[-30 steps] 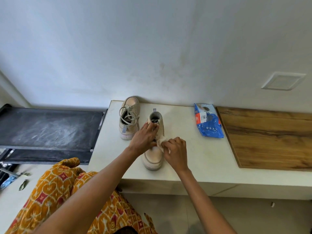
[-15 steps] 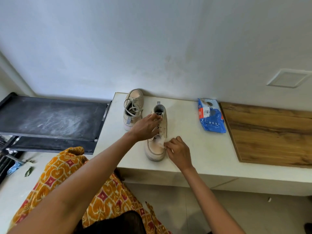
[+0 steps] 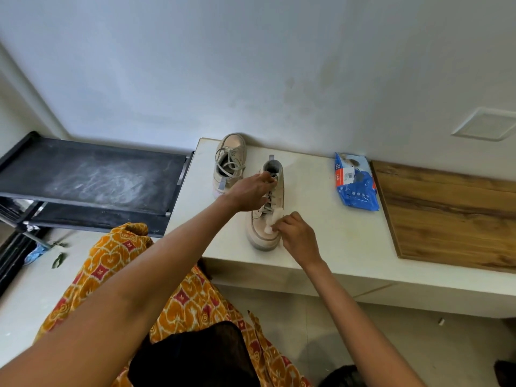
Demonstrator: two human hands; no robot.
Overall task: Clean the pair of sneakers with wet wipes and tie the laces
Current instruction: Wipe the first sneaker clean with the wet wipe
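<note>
On a white stone table (image 3: 329,247) set against a pale wall, a person cleans a pair of beige lace-up sneakers. Largest beside it are a dusty black metal rack (image 3: 92,177) to the left and a brown wood-grain board (image 3: 452,216) covering the table's right end. The nearer sneaker (image 3: 265,219) stands upright by the front edge, toe toward the person; the left hand (image 3: 248,192) grips its collar and upper laces, fingers curled over the opening. The right hand (image 3: 297,236) pinches a crumpled white wet wipe (image 3: 273,222) against the toe area on the shoe's right side. The second sneaker (image 3: 227,163) stands just behind and to the left, near the wall, its grey laces loose. A flat blue plastic pack of wipes (image 3: 356,185) lies between the shoes and the board, apart from both; its white and red label carries print too small to read, and its contents are hidden.
</note>
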